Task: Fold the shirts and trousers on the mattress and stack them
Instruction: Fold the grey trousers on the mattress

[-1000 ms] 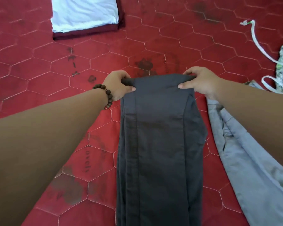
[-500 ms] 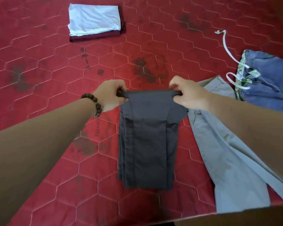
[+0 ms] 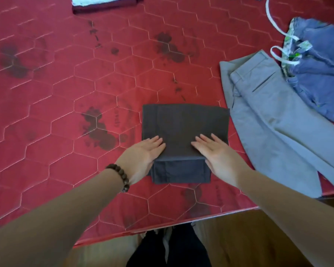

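The dark grey trousers (image 3: 183,122) lie folded into a short rectangle on the red mattress (image 3: 66,103), with a lower layer sticking out toward me. My left hand (image 3: 143,153) lies flat with straight fingers on the near left edge of the fold. My right hand (image 3: 214,151) lies flat on the near right edge. Light grey trousers (image 3: 274,120) lie spread out to the right, touching the dark pair's right corner. Blue shorts (image 3: 320,74) with a white drawstring (image 3: 274,49) lie at the far right.
A folded stack, white shirt on maroon cloth (image 3: 104,4), sits at the far top edge. The mattress's near edge (image 3: 162,226) runs just below my arms, with wooden floor (image 3: 249,237) beyond it. Dark stains mark the red quilted cover.
Both hands have let go of the waistband they were pinching. The dark trousers are now folded over into a short rectangle, and both palms rest flat on its near edge.
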Available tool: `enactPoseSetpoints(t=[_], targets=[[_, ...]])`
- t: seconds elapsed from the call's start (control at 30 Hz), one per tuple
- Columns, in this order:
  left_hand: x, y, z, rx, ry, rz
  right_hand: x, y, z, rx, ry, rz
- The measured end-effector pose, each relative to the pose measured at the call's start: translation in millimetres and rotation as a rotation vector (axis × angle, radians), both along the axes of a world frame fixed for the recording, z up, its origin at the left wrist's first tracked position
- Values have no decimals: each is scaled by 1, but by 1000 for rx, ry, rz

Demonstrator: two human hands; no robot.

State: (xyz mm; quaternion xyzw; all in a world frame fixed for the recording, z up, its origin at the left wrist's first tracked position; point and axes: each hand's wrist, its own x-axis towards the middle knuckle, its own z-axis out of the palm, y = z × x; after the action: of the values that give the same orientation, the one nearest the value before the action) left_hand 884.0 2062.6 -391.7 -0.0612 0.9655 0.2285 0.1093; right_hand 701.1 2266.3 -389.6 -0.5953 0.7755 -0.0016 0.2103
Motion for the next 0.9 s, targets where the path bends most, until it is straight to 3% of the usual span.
enactPoseSetpoints(t=[0.2, 0.43, 0.67, 0.9], targets=[[41, 39, -49, 10, -29, -70, 52, 39, -46, -15, -3, -17], [49, 53, -61, -85, -161, -70, 65, 47, -71, 163, -62, -47], [8, 67, -50, -185, 0, 16, 62, 19, -53, -109, -12, -178], [-46, 60, -87, -263, -51, 168, 35, -39, -78, -63, 57, -192]])
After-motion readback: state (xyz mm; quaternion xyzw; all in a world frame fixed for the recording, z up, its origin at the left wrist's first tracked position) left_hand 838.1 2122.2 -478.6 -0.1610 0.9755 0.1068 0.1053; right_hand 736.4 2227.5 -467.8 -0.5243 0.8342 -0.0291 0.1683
